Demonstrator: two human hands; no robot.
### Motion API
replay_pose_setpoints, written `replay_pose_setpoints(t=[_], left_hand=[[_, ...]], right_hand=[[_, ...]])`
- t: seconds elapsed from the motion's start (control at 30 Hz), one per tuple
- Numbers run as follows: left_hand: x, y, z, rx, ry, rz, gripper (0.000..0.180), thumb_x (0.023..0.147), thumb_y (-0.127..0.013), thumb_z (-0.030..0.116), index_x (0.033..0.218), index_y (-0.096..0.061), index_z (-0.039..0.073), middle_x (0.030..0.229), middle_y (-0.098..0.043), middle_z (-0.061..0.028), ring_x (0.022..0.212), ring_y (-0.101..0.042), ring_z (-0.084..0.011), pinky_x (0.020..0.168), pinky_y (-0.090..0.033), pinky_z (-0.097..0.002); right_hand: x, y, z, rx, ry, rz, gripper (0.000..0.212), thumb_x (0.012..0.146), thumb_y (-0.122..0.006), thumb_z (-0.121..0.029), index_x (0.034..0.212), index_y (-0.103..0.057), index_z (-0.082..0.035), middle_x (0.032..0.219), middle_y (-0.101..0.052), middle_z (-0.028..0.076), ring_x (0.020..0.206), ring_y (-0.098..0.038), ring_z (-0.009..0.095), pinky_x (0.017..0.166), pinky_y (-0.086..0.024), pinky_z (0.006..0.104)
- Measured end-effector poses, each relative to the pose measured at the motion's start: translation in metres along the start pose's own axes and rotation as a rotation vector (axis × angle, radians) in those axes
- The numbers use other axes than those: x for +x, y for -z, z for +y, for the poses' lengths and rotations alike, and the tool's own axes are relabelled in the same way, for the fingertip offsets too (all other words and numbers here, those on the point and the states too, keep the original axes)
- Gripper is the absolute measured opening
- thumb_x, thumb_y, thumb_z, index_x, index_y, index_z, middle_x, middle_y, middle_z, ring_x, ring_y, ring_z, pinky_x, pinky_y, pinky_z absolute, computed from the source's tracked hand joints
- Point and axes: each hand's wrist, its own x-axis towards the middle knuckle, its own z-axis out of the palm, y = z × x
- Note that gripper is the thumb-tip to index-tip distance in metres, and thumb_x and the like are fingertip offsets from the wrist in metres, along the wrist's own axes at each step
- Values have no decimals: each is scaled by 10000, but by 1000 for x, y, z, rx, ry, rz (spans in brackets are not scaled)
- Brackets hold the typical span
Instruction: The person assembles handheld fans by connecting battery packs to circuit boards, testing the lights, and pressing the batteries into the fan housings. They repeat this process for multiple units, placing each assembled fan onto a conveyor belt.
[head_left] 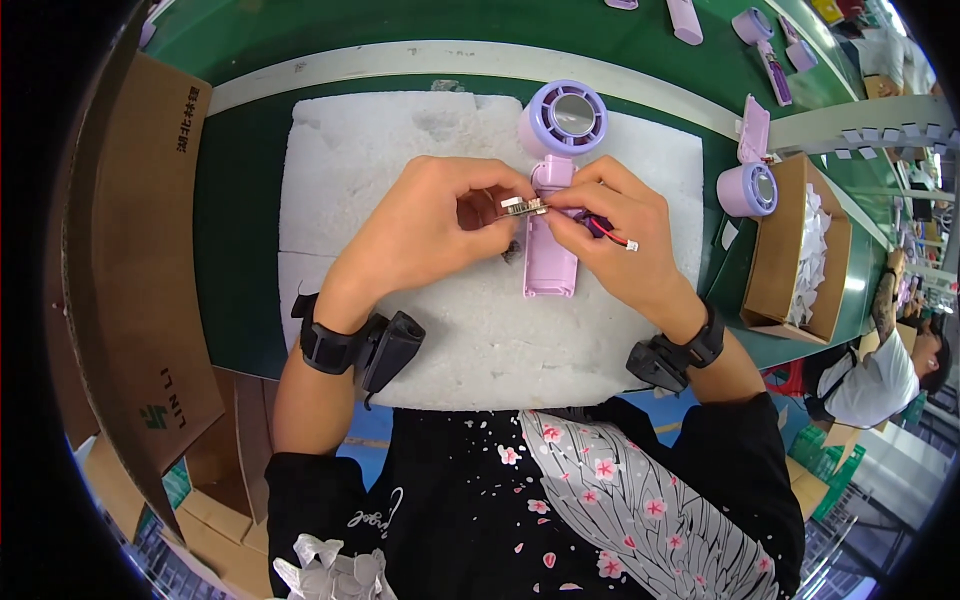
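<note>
Between the fingertips of both hands is a small circuit board (522,207) with a white connector on it. My left hand (425,225) pinches its left end, thumb and fingers closed. At its right end my right hand (625,225) is closed too, with a red and black wire (608,232) ending in a white plug running over its fingers. Beneath them lies a handheld fan, its round purple head (564,118) at the far side. Its open pink handle shell (550,265) points toward me. The fingers hide part of the handle.
A white foam pad (440,350) covers the green bench before me. To the right stands a carton (838,250) of white pieces, beside another purple fan (747,190). A large carton (150,270) rises at the left. More fan parts (770,70) lie farther back; a person (880,375) sits at right.
</note>
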Motion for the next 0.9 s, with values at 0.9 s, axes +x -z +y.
replay_pose_setpoints(t=[0.9], left_hand=[[2,-16,-9,99,-319,115,165,696,-684,-61,840,-658,15,868,-649,-95,781,-636,-217,687,-502,-296]], right_hand=[[0,4,-4,-260,233,-82,115,739,-717,-79,846,-678,-68,854,-565,53,701,-581,222,605,-458,336]])
